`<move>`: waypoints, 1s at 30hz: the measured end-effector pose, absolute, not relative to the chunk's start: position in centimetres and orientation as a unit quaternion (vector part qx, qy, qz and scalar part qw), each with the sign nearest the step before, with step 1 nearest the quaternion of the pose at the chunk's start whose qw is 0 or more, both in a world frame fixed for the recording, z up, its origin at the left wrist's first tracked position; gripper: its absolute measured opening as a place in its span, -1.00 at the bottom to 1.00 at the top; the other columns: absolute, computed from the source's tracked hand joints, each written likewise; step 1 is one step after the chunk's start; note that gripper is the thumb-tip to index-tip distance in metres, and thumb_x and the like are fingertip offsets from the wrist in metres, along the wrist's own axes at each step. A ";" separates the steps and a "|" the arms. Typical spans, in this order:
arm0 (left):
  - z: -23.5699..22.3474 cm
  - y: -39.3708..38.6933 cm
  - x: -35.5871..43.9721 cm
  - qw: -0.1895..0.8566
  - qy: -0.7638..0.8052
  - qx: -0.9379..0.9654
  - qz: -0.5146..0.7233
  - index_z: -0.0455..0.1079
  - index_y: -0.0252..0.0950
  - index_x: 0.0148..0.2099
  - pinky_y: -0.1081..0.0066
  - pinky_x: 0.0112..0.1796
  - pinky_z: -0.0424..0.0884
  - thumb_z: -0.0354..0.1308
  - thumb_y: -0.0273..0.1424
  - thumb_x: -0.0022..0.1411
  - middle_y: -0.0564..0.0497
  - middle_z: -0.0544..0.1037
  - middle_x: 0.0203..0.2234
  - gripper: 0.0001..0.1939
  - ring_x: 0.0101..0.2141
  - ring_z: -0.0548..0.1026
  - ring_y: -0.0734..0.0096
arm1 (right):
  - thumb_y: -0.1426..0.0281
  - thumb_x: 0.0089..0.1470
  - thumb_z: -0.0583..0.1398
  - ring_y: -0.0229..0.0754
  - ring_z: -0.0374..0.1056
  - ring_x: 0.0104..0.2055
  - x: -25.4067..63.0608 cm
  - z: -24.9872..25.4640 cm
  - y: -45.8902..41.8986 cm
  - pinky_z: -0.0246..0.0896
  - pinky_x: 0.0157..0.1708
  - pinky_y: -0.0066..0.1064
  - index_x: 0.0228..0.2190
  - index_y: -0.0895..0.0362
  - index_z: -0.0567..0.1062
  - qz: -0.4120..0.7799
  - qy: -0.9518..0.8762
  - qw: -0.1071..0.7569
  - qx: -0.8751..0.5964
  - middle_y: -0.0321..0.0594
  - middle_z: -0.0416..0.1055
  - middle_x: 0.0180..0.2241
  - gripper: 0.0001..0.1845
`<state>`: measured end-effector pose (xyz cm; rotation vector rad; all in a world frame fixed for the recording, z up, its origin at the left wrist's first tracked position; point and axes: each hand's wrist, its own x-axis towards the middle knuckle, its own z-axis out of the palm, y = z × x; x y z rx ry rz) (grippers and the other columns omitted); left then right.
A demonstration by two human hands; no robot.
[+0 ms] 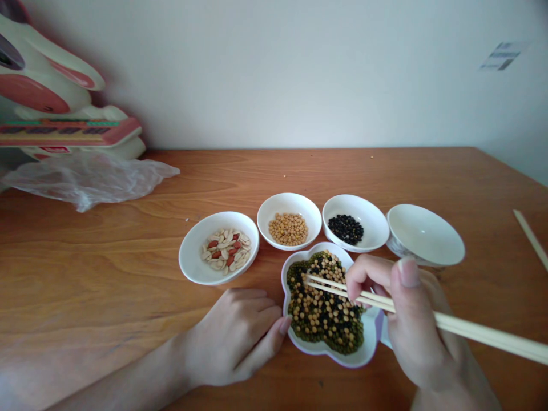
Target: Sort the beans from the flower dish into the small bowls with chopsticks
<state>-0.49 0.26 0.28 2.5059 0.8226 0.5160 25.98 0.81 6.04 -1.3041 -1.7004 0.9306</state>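
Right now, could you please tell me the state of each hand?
Left hand: curled, thumb at the white, flower-shaped dish; grip cannot be told.
Right hand: closed on pale wooden chopsticks.

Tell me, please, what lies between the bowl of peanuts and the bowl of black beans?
A white bowl of yellow beans stands between the peanut bowl and the black bean bowl; the head view shows it.
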 end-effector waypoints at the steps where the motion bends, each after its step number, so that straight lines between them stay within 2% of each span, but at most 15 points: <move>1: 0.3 0.2 -0.5 0.223 0.299 0.908 0.188 0.31 -0.23 -0.31 0.29 -0.35 0.23 -0.15 -0.44 0.64 0.02 0.52 -0.46 -0.60 -0.45 0.41 0.33 | -0.17 0.48 -0.19 -0.23 0.12 -0.56 25.9 6.0 0.8 0.00 -0.50 -0.31 -0.54 0.07 0.44 0.361 -0.672 0.394 -0.513 -0.30 0.21 -0.63 -0.18; 10: 0.1 0.2 -0.5 0.225 0.296 0.909 0.190 0.31 -0.23 -0.31 0.27 -0.36 0.23 -0.14 -0.44 0.64 0.02 0.52 -0.45 -0.61 -0.45 0.41 0.32 | -0.16 0.48 -0.13 -0.20 0.24 -0.51 25.5 6.6 0.4 0.05 -0.45 -0.27 -0.55 0.07 0.46 0.377 -0.631 0.427 -0.526 -0.25 0.33 -0.59 -0.20; 14: 0.2 0.2 -0.6 0.228 0.295 0.909 0.187 0.31 -0.23 -0.31 0.27 -0.36 0.23 -0.15 -0.44 0.64 0.02 0.52 -0.45 -0.60 -0.45 0.41 0.32 | -0.16 0.47 -0.16 -0.17 0.28 -0.55 26.7 6.0 0.5 0.09 -0.52 -0.28 -0.54 0.06 0.50 0.362 -0.642 0.446 -0.508 -0.22 0.36 -0.60 -0.18; 17: 0.3 0.2 -0.5 0.226 0.294 0.910 0.188 0.31 -0.23 -0.32 0.27 -0.36 0.23 -0.15 -0.45 0.64 0.02 0.51 -0.45 -0.60 -0.46 0.40 0.32 | -0.19 0.45 -0.24 -0.09 0.39 -0.52 28.2 5.5 0.7 0.12 -0.57 -0.27 -0.52 0.02 0.55 0.313 -0.669 0.462 -0.491 -0.15 0.46 -0.56 -0.12; 20: 0.4 0.2 -0.5 0.225 0.296 0.910 0.186 0.31 -0.23 -0.32 0.27 -0.35 0.24 -0.16 -0.44 0.64 0.02 0.51 -0.45 -0.59 -0.45 0.41 0.32 | -0.22 0.43 -0.28 -0.02 0.47 -0.42 28.8 5.3 0.7 0.20 -0.53 -0.25 -0.49 0.00 0.61 0.219 -0.674 0.511 -0.486 -0.10 0.51 -0.49 -0.07; 25: 0.3 0.3 -0.6 0.230 0.297 0.909 0.180 0.31 -0.23 -0.31 0.29 -0.34 0.24 -0.17 -0.44 0.65 0.00 0.53 -0.45 -0.59 -0.45 0.41 0.32 | -0.27 0.38 -0.08 0.01 0.47 -0.40 26.2 6.0 0.6 0.31 -0.47 -0.22 -0.49 -0.01 0.58 0.193 -0.605 0.595 -0.493 -0.11 0.50 -0.47 -0.21; 27: 0.3 0.3 -0.6 0.231 0.297 0.909 0.181 0.30 -0.23 -0.31 0.29 -0.34 0.24 -0.16 -0.43 0.65 0.00 0.53 -0.44 -0.60 -0.45 0.41 0.33 | -0.31 0.37 -0.21 -0.02 0.43 -0.45 24.9 6.2 0.7 0.23 -0.53 -0.22 -0.48 0.02 0.57 0.235 -0.577 0.571 -0.534 -0.09 0.48 -0.49 -0.10; 30: 0.3 0.3 -0.5 0.229 0.297 0.909 0.185 0.30 -0.23 -0.31 0.30 -0.35 0.23 -0.16 -0.44 0.64 0.01 0.53 -0.45 -0.60 -0.44 0.41 0.32 | -0.29 0.38 -0.25 -0.06 0.38 -0.50 24.9 5.9 1.1 0.12 -0.57 -0.24 -0.42 0.03 0.58 0.269 -0.598 0.525 -0.542 -0.13 0.42 -0.55 -0.09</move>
